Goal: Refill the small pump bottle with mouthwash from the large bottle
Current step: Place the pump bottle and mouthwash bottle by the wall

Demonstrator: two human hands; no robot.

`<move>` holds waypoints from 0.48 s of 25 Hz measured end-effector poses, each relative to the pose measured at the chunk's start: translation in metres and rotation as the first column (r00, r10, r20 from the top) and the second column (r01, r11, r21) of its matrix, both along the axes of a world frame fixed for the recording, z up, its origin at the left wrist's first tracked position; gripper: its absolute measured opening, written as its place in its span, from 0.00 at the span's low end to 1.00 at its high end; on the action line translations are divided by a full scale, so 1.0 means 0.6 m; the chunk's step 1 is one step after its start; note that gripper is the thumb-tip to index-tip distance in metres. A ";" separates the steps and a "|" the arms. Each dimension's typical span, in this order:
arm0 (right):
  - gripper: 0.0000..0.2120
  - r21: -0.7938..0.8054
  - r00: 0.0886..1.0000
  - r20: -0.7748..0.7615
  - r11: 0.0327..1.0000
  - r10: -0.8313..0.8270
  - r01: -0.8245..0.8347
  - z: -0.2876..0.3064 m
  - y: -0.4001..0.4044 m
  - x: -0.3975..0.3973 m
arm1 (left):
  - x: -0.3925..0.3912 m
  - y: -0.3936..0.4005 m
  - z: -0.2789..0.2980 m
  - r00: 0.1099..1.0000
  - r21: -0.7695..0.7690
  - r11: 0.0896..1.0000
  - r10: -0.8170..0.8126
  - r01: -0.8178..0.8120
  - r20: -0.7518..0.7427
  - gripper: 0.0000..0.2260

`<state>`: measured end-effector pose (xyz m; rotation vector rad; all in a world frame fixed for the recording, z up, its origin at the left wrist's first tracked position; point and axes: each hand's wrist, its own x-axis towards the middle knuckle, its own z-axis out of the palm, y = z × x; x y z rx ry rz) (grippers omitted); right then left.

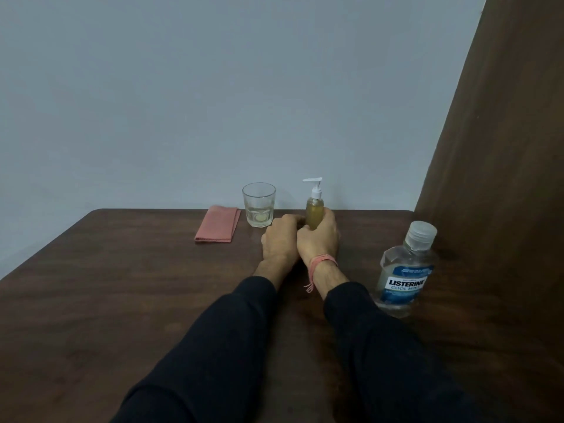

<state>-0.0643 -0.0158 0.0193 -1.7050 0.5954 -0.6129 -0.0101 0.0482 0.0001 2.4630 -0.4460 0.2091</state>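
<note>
Within the right hand stands the pump bottle.

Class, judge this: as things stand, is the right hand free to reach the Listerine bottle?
Probably not at once: the right hand grips the pump bottle. The Listerine bottle stands close on its right, nothing between.
</note>
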 end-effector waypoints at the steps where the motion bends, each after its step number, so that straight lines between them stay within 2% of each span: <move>1: 0.24 0.009 1.000 -0.007 1.000 -0.003 0.004 0.003 0.001 0.016 | 0.019 -0.009 0.000 1.000 0.017 1.000 0.001 -0.001 -0.010 0.12; 7: 0.19 0.078 0.998 -0.056 0.997 0.000 0.005 -0.003 -0.007 0.086 | 0.101 -0.038 -0.006 1.000 0.043 0.999 0.009 -0.008 -0.008 0.13; 12: 0.22 0.094 0.996 -0.084 0.995 0.032 -0.024 -0.008 -0.016 0.088 | 0.114 -0.042 -0.016 1.000 0.033 0.999 0.021 -0.021 -0.008 0.15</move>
